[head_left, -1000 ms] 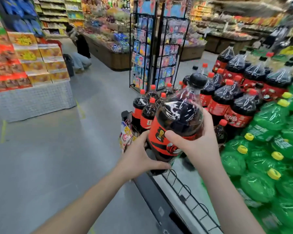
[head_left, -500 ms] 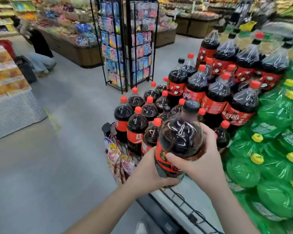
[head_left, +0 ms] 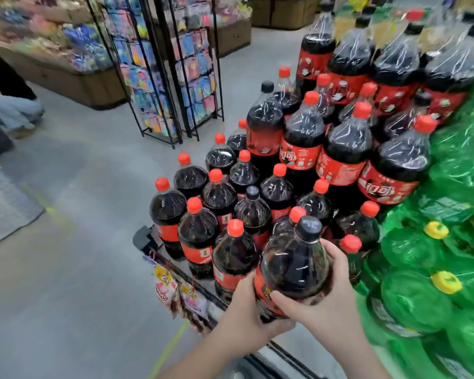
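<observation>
Head view: left hand [head_left: 246, 305], right hand [head_left: 333, 302] clamped round black-capped bottle [head_left: 293, 266]; tilted set-down could topple red-capped bottles [head_left: 233, 255] beside left hand.

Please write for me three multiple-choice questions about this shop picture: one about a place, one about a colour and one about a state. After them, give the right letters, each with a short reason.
1. Where are the green bottles, seen from the cola bottle that the person holds?
A. to its left
B. to its right
C. on the grey floor

2. What colour is the cap of the held cola bottle?
A. red
B. yellow
C. black

3. How is the cola bottle held?
A. by the left hand and the right hand together
B. by nobody; it stands free
C. by its cap alone, with two fingertips

Answers:
1 B: the green bottles fill the right edge of the view, beside the right hand.
2 C: the cap is black, while most caps around it are red.
3 A: both hands curl round the body of the cola bottle.
</observation>
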`<control>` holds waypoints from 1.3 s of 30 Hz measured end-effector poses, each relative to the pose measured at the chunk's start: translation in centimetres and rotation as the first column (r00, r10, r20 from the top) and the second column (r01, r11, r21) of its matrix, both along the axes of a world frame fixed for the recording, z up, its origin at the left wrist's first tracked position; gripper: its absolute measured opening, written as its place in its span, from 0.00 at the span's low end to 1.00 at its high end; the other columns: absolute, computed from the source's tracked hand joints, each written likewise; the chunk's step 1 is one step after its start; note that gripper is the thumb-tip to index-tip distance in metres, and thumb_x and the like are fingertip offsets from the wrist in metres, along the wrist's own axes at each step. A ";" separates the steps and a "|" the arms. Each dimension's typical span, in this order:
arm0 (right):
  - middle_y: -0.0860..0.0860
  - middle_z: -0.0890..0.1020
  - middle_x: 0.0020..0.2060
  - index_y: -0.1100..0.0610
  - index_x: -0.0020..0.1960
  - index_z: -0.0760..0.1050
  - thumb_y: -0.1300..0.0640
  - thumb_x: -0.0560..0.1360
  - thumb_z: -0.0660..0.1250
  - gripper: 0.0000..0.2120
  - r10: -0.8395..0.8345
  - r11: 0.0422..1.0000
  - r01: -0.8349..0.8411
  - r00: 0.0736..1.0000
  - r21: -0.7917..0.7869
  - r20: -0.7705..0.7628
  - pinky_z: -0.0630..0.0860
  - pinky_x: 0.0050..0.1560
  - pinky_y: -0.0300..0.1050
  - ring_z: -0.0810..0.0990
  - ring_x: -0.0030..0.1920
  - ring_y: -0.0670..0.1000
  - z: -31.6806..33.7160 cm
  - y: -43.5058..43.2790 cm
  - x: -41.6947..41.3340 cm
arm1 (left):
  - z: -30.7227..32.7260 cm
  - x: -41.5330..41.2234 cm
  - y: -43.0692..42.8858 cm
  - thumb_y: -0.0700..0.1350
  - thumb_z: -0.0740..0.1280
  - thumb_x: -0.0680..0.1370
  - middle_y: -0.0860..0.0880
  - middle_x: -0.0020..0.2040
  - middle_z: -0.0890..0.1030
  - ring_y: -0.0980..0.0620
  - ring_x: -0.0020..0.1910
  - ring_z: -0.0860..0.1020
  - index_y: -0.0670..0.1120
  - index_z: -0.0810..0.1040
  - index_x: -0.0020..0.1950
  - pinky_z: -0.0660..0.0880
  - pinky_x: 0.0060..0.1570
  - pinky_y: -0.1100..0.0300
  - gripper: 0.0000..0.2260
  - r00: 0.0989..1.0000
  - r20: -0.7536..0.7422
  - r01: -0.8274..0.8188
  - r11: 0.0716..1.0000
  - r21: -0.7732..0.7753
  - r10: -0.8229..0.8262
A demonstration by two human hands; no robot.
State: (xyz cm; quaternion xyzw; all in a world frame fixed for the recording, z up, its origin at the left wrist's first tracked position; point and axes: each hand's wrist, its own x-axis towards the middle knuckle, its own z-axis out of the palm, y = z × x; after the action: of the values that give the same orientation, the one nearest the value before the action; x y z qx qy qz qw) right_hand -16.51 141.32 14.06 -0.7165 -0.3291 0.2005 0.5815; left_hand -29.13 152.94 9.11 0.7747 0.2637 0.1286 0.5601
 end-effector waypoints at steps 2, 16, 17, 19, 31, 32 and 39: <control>0.31 0.77 0.62 0.34 0.69 0.64 0.48 0.52 0.88 0.52 -0.006 1.000 0.006 1.000 -0.024 -0.004 0.75 0.56 0.28 0.79 0.63 0.36 -1.3 0.4 0.2 | -1.3 0.3 0.2 0.55 0.80 0.74 0.67 0.69 0.74 0.63 0.72 0.73 0.58 0.68 0.75 0.74 0.68 0.62 0.34 1.000 -0.013 -0.012 1.000 -0.011 0.012; 0.30 0.75 0.62 0.35 0.70 0.63 0.46 0.51 0.89 0.54 -0.129 0.990 0.125 0.990 -0.069 -0.052 0.77 0.67 0.42 0.78 0.67 0.39 -6.2 2.7 -0.7 | -6.3 1.6 3.2 0.67 0.73 0.60 0.64 0.51 0.85 0.68 0.53 0.81 0.58 0.83 0.62 0.74 0.49 0.73 0.32 0.954 -0.294 0.026 0.994 -0.103 -0.056; 0.30 0.76 0.62 0.36 0.70 0.64 0.46 0.51 0.89 0.55 -0.144 0.987 0.140 0.988 -0.076 -0.048 0.76 0.66 0.42 0.78 0.66 0.39 -6.5 2.7 -0.7 | -6.5 1.7 3.3 0.67 0.72 0.58 0.64 0.50 0.85 0.69 0.52 0.81 0.59 0.83 0.60 0.73 0.48 0.75 0.31 0.954 -0.294 0.018 0.993 -0.118 -0.052; 0.31 0.77 0.62 0.39 0.70 0.64 0.45 0.49 0.89 0.55 -0.167 0.983 0.162 0.985 -0.089 -0.045 0.76 0.65 0.43 0.79 0.65 0.40 -7.0 2.7 -0.8 | -6.9 1.8 3.3 0.67 0.71 0.57 0.65 0.52 0.84 0.73 0.53 0.79 0.62 0.81 0.59 0.73 0.51 0.77 0.31 0.961 -0.273 0.002 0.991 -0.135 -0.039; 0.27 0.76 0.59 0.41 0.69 0.65 0.57 0.51 0.91 0.54 -0.227 0.971 0.219 0.971 -0.093 -0.081 0.72 0.59 0.25 0.78 0.63 0.36 -8.7 3.2 -1.6 | -9.6 2.2 2.9 0.60 0.75 0.59 0.77 0.48 0.81 0.70 0.54 0.80 0.65 0.79 0.53 0.76 0.57 0.69 0.23 0.962 -0.252 -0.147 0.975 -0.170 0.101; 0.28 0.76 0.59 0.41 0.69 0.65 0.58 0.52 0.91 0.54 -0.229 0.971 0.222 0.970 -0.092 -0.079 0.72 0.59 0.25 0.78 0.63 0.36 -8.8 3.2 -1.7 | -9.9 2.1 2.9 0.58 0.76 0.60 0.74 0.48 0.83 0.68 0.55 0.80 0.65 0.79 0.53 0.77 0.58 0.66 0.22 0.962 -0.250 -0.156 0.973 -0.171 0.111; 0.41 0.78 0.64 0.41 0.69 0.65 0.56 0.51 0.91 0.54 -0.245 0.968 0.239 0.966 -0.081 -0.080 0.75 0.61 0.31 0.80 0.64 0.41 -10.0 3.5 -1.9 | -10.8 2.2 2.9 0.51 0.75 0.65 0.66 0.49 0.86 0.60 0.57 0.83 0.61 0.82 0.54 0.78 0.59 0.62 0.18 0.958 -0.253 -0.183 0.967 -0.179 0.135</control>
State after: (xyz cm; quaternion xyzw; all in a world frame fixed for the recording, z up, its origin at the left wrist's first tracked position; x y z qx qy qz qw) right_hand -18.41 144.80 4.06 -0.7618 -0.2056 0.1715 0.5899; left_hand -26.96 155.86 -1.65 0.7002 0.4024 0.0519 0.5874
